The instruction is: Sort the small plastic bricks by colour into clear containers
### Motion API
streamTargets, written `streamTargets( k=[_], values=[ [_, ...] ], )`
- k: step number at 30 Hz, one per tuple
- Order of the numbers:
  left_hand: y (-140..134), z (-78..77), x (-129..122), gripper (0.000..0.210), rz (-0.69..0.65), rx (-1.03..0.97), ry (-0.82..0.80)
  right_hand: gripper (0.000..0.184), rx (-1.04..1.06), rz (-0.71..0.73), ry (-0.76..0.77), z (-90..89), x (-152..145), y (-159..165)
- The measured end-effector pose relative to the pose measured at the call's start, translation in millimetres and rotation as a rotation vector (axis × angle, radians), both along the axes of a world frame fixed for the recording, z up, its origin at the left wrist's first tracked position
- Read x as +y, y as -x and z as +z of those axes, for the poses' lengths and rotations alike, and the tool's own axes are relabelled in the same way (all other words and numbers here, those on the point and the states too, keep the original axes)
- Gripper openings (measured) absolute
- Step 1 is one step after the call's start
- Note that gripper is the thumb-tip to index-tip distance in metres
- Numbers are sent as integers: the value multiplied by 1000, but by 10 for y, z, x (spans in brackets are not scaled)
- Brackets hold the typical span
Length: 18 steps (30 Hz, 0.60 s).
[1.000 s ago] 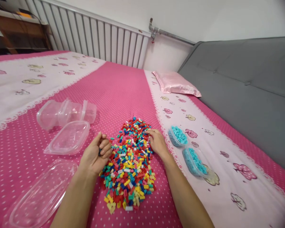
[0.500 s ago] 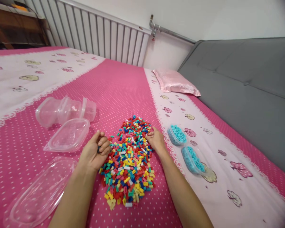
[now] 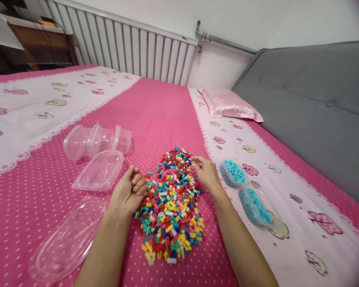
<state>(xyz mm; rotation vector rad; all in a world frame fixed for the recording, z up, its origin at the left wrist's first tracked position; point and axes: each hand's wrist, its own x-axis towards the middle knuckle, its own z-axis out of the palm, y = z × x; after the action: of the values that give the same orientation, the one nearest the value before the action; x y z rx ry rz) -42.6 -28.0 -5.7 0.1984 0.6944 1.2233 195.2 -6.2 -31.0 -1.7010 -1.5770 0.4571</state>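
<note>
the left hand (image 3: pixel 126 196) and right hand (image 3: pixel 208 173) are bare, with slim, round-tipped fingers (image 3: pixel 141 185); narrow wrists (image 3: pixel 121 211) widen smoothly into forearms (image 3: pixel 242 239), uncovered down to where the view cuts them off.

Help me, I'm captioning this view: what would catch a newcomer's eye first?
Probably the heap of multicoloured bricks on the pink dotted bedcover, between the left hand and the right hand. Next, likely the two clear tubs of turquoise pieces to its right. Clear containers lie to its left.

Soft even light, faint shadows, glints on clear plastic lid (image 3: pixel 68 241), darkened upper-right corner
</note>
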Motion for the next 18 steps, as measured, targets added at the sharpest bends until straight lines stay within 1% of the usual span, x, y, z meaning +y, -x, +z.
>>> streamTargets(
  k=[2,4,6,8,12,15,18],
  values=[
    [7,2,-4,31,2,0,-1,26,-107,90,87,83,-81,16],
    [11,5,-6,30,2,-3,-1,28,-192,211,184,144,-153,60],
    [10,8,-3,30,3,-8,1,31,-265,316,259,170,-209,113],
    [6,11,2,30,6,-12,4,34,-332,367,292,166,-245,156],
    [0,24,6,30,4,-15,14,39,-402,380,296,118,-257,182],
    [0,34,0,30,7,-12,24,42,-375,402,226,75,-220,172],
    [2,40,-4,30,12,-7,19,40,-315,414,164,19,-157,161]
  ],
)
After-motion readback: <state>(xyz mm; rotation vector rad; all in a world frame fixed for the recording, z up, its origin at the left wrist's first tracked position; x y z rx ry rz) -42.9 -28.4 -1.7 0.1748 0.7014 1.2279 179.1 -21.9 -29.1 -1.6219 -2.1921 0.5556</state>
